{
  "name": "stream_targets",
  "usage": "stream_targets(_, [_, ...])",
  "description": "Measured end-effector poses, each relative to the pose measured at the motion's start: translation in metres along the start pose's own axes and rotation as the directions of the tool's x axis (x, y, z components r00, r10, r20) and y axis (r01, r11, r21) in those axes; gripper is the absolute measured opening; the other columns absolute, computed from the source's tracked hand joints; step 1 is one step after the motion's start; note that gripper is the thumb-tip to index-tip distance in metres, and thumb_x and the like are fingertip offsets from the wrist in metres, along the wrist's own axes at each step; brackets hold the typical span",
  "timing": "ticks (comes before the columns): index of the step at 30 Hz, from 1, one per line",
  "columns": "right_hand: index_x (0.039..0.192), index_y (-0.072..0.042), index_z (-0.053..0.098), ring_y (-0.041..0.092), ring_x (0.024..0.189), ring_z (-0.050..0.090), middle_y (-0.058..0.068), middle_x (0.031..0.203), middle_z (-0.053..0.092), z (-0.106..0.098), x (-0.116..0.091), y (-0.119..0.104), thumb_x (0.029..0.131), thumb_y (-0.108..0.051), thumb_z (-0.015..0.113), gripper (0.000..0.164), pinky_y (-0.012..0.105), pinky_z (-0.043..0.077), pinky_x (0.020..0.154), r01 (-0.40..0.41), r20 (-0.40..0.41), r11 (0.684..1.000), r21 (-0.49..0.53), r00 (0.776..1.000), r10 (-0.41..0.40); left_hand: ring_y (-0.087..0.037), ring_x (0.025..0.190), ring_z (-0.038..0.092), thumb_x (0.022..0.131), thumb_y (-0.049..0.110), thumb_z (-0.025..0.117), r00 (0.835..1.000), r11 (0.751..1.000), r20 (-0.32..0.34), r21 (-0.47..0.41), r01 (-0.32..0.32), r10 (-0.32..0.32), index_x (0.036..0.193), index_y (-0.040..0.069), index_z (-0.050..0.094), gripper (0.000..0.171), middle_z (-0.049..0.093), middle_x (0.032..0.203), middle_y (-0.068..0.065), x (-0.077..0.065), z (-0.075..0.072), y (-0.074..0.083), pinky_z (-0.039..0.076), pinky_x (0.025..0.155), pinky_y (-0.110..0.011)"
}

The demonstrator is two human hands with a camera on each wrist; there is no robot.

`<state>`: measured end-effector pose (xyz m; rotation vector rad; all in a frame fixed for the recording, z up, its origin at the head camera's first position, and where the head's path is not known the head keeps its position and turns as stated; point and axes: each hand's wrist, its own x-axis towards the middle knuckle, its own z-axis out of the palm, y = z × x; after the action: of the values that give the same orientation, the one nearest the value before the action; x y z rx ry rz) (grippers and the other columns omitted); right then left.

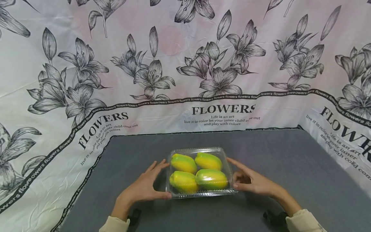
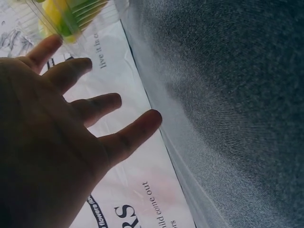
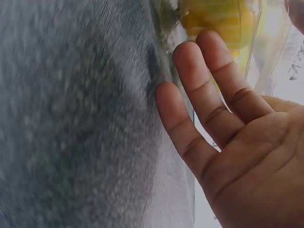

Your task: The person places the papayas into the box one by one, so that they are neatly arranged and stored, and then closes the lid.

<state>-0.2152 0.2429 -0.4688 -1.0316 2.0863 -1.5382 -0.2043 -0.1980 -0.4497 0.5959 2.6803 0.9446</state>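
A clear plastic clamshell box (image 1: 200, 194) with its lid down lies on the grey table. Inside it are several yellow-green mango-like fruits (image 1: 213, 178), set in two rows. My left hand (image 1: 145, 185) is at the box's left side, index fingertip near the upper corner and thumb at the lower one. In the left wrist view, the left hand's fingers (image 2: 137, 133) are spread and fairly straight. My right hand (image 1: 255, 182) is at the right side, its index finger and thumb against the box's edge. The right wrist view shows extended fingers (image 3: 192, 66) beside the box wall.
The grey tabletop (image 1: 139, 148) stretches around the box on all sides. A white cloth (image 1: 162, 119) with black flower drawings and lettering hangs behind the table and along both sides. Dark wrist straps (image 1: 273, 217) show near the cream sleeves (image 1: 304, 221).
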Motion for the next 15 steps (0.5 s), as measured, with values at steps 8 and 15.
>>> stream_targets(8, [0.164,-0.014,-0.013,0.016,0.081,0.067,0.017,0.090,0.068,0.0057,-0.0002,-0.0053,0.100,0.002,0.056,0.095,0.037,0.060,0.076,-0.033,0.065,0.985,0.168,0.998,0.022,-0.039,0.160,0.003,0.077,0.064,0.080,0.998,0.999,0.035,-0.014,0.050,-0.050,0.159,0.044,0.026,0.100,0.016,0.172,0.006,-0.0009,0.0018,0.0009,0.019,0.110,-0.084])
stream_targets(15, [0.164,-0.020,-0.015,0.016,0.074,0.065,0.040,0.086,0.057,0.0069,-0.0011,-0.0043,0.101,0.000,0.056,0.097,0.038,0.059,0.069,-0.063,0.082,0.981,0.183,0.995,0.049,-0.039,0.156,0.023,0.077,0.063,0.081,0.998,0.998,0.047,-0.039,0.047,-0.045,0.158,0.044,0.027,0.099,0.026,0.169,-0.002,-0.0018,0.0022,0.0025,0.028,0.113,-0.076])
